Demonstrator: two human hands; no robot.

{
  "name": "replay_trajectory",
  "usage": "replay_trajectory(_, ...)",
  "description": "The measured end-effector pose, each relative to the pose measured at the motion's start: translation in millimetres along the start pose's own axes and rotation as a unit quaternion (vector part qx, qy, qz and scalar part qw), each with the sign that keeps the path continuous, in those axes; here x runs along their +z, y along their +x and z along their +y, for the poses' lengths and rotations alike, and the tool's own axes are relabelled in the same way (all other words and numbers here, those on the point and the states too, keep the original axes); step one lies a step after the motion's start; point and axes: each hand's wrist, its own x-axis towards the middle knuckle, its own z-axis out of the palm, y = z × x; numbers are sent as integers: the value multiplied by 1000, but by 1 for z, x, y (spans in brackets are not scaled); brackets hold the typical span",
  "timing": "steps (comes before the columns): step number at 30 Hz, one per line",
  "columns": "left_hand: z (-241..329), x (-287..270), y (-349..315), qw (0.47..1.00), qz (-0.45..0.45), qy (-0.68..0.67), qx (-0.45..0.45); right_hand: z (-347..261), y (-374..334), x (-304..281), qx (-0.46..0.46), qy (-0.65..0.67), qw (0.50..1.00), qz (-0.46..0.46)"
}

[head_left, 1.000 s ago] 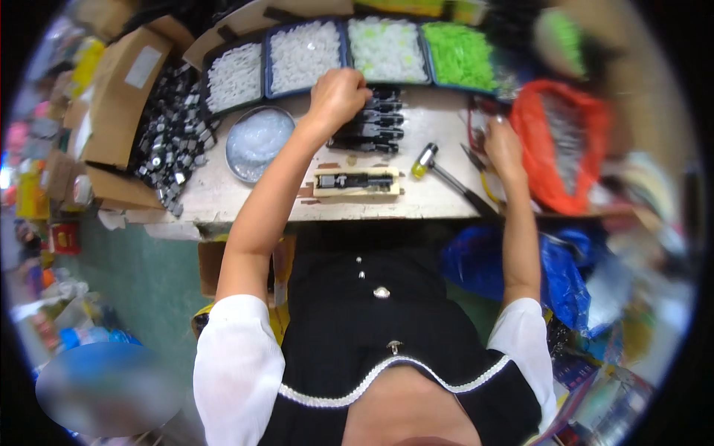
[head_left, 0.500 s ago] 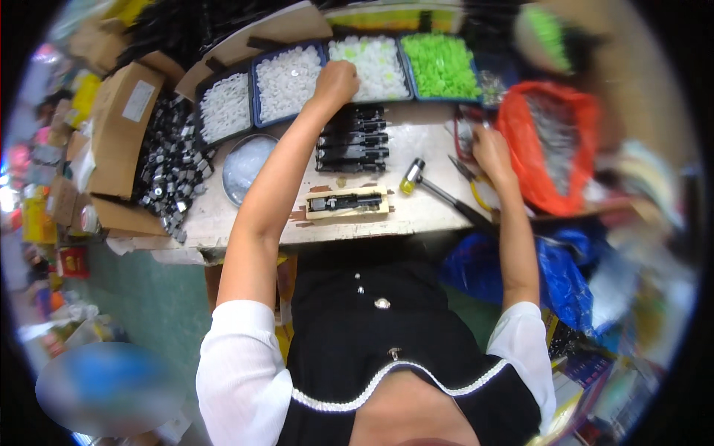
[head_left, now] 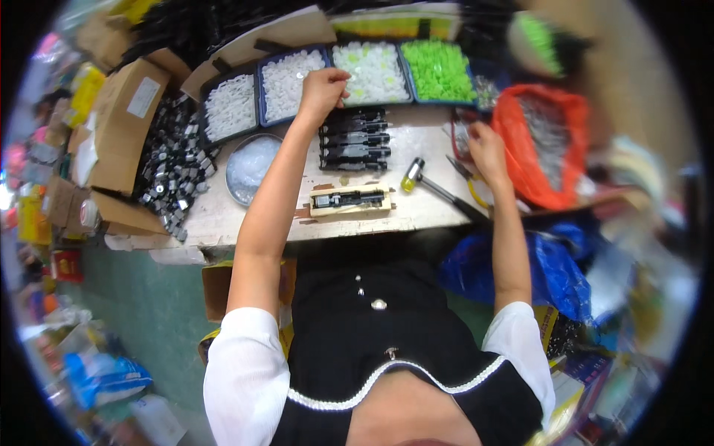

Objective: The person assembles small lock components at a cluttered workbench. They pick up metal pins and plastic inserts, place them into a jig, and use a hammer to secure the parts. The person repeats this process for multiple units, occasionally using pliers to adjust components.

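Observation:
My left hand (head_left: 323,94) is above the near edge of the trays, its fingers bent together; whatever they hold is too small to make out. Its fingertips are at a tray of white and yellow-green small parts (head_left: 375,63), beside a tray of white pieces (head_left: 282,93). My right hand (head_left: 486,151) has its curled fingers at a small red-rimmed container (head_left: 461,132), and I cannot make out anything in them. Between my arms, a cream wooden block fixture (head_left: 351,210) holds a black and grey mechanism. Behind it lies a row of several black mechanisms (head_left: 354,141).
A hammer (head_left: 439,190) and yellow-handled pliers (head_left: 476,182) lie near my right forearm. Beyond are a red bag of grey parts (head_left: 506,123) and a tray of green pieces (head_left: 437,70). On the left are a round metal bowl (head_left: 236,195), metal parts (head_left: 175,160) and a cardboard box (head_left: 123,141).
My left hand has drawn back a little to the left and toward me from over the trays. My right hand stays at the small container.

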Motion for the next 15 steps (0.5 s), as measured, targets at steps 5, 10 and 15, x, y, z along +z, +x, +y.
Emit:
replay_trajectory(5, -21, 32, 32, 902, 27, 393, 178, -14, -5, 4, 13, 0, 1000, -18)
replay_trajectory(10, -20, 46, 38, 867, -5, 466, 176, -21, -14, 0, 46, 6, 998, -40)
replay_trajectory(15, -24, 26, 39, 935, -41, 327, 128, -19, -20, 2, 40, 38, 998, -17)
